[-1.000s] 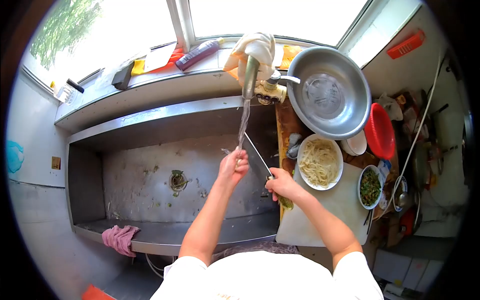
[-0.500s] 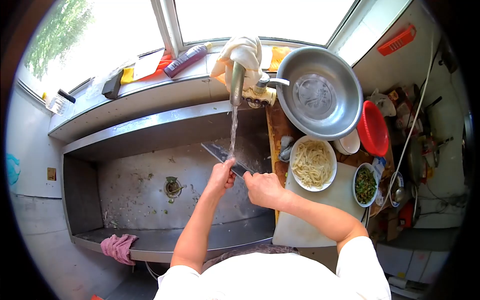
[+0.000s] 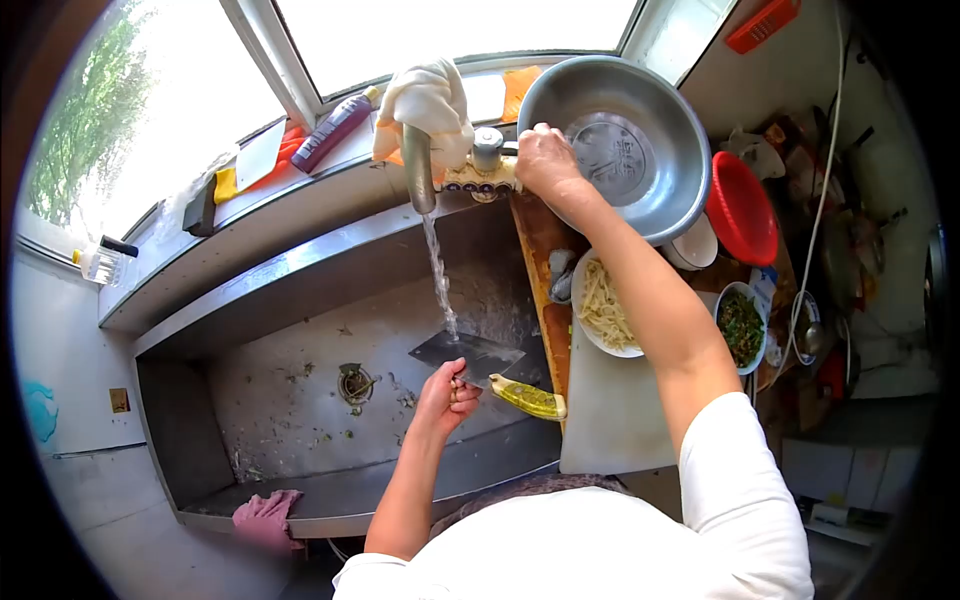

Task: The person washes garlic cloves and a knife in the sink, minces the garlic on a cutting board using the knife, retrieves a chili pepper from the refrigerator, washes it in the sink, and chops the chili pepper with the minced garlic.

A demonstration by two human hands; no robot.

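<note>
My left hand (image 3: 447, 397) is closed on the blade edge of a cleaver (image 3: 474, 352), held over the sink (image 3: 290, 370). The cleaver's yellow-green handle (image 3: 530, 397) points right, towards the worktop, with no hand on it. Water runs from the faucet spout (image 3: 418, 170) onto the dark, wet blade. My right hand (image 3: 549, 165) is up at the faucet, its fingers curled over the lever beside the valve (image 3: 487, 150); the hand mostly hides the lever.
A large metal basin (image 3: 660, 150) stands right of the faucet. Nearby are a bowl of pale strips (image 3: 603, 312), a white cutting board (image 3: 610, 420), a red basin (image 3: 742, 207) and a bowl of chopped greens (image 3: 740, 330). A pink cloth (image 3: 265, 515) hangs over the sink's front edge.
My right hand has left the cleaver's handle and moved up to the faucet lever. The cleaver has turned in my left hand, its handle now in sight. The view has shifted.
</note>
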